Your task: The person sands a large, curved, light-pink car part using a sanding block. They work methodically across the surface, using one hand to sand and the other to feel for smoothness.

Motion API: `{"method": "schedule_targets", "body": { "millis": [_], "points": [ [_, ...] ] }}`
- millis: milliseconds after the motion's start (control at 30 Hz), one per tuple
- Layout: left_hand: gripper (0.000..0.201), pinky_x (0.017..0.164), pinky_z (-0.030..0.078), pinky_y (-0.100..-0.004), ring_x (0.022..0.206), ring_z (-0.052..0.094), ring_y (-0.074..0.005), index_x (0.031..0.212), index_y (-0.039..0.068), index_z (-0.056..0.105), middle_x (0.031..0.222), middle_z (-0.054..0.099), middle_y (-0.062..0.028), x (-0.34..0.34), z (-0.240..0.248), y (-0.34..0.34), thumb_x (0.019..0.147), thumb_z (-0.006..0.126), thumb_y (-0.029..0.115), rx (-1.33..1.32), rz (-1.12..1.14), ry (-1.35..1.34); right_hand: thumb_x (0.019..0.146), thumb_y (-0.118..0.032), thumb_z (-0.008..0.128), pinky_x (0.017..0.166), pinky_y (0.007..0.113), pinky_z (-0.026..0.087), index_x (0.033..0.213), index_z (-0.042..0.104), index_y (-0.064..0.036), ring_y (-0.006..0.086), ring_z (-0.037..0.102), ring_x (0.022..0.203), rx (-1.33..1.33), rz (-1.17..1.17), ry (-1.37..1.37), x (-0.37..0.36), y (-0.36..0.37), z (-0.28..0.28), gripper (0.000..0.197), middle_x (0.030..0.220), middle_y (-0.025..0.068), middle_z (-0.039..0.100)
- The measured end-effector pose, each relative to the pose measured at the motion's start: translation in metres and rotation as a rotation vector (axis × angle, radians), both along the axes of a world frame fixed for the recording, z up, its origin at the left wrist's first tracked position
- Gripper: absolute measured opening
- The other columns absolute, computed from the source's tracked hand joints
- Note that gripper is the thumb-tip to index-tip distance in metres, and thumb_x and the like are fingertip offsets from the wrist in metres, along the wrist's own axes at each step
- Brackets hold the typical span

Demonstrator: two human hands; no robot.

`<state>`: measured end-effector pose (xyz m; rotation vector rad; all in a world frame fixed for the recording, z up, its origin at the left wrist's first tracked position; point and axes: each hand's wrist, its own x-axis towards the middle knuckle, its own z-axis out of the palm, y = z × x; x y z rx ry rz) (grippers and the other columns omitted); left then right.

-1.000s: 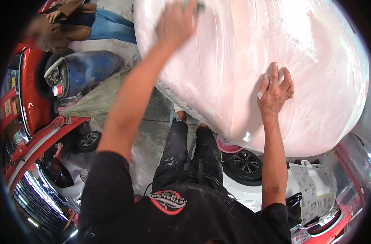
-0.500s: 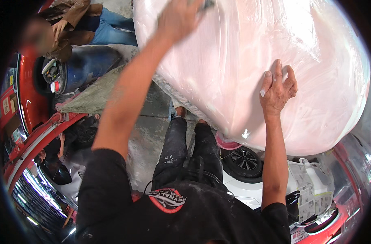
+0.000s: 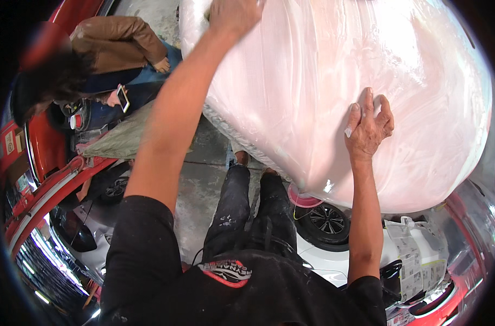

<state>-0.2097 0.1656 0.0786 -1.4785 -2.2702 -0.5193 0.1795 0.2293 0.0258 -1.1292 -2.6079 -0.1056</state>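
— Where does the pale pink panel lie from the hands?
— Beneath both. It spreads away from the person, a blunt corner pointing back toward the legs; its far edge is out of view, so I can't tell the long axis. Its streaks run mostly away from the body.
— And the fingers?
— The right hand's are spread apart, tips seemingly resting on the surface. The left hand is cut off at the top of the view, so I can't tell whether its fingers are clamped on anything.
— Which hand is nearer that corner?
— The right. The left is farther out, near the panel's left edge.
— Open room?
— A broad bare stretch between the hands, and more toward the right edge. Beyond the left edge stands a person in a brown jacket; a pink basin peeks out below the near corner.
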Motion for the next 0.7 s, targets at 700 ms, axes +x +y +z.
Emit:
{"method": "schedule_targets", "body": {
  "millis": [700],
  "points": [
    [0.052, 0.091, 0.056, -0.0501, 0.103, 0.067, -0.0373, 0.142, 0.016, 0.062, 0.112, 0.068, -0.0214, 0.117, -0.058, -0.078, 0.091, 0.07, 0.023, -0.065, 0.013, -0.061, 0.093, -0.03, 0.07, 0.11, 0.05, 0.03, 0.143, 0.065, -0.0184, 0.0339, 0.032, 0.134, -0.039, -0.058, -0.009, 0.008, -0.003, 0.008, 0.051, 0.15, 0.0114, 0.043]
  ]
}}
